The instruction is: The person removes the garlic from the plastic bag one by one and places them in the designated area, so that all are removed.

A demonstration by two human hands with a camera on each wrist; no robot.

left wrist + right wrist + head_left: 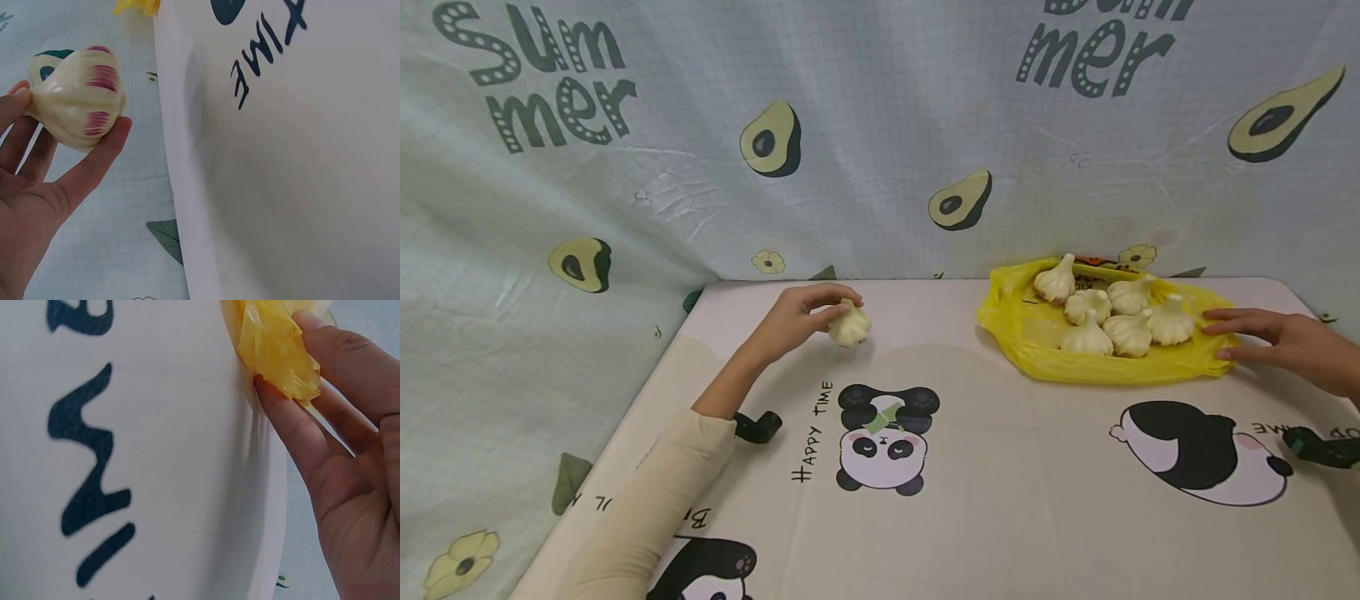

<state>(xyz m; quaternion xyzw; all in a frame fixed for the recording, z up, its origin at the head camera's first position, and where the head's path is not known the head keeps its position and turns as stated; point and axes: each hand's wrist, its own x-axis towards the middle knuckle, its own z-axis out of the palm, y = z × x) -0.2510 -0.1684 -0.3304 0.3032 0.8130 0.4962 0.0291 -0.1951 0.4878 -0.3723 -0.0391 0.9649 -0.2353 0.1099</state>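
- Left of centre, the left hand (797, 318) has its grip clamped on a garlic (852, 327).
- Far right, the right hand (1292, 343), grip apart, touches the yellow bag (1033, 357).

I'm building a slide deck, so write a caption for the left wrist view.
A left hand holds a pink-streaked garlic bulb, a pale tabletop in view.

"What's cut off?"

"Head view: upper-right lettering (1097, 54) by the top edge, a panda print (707, 571) by the bottom — and the left sleeve (640, 517) partly covers a caption (697, 518)."

"Close up?"

"Left wrist view: the garlic bulb (81, 97) hides part of the left grip (37, 200). Right wrist view: the yellow bag (278, 350) leaves the frame — as does the right grip (353, 500)."
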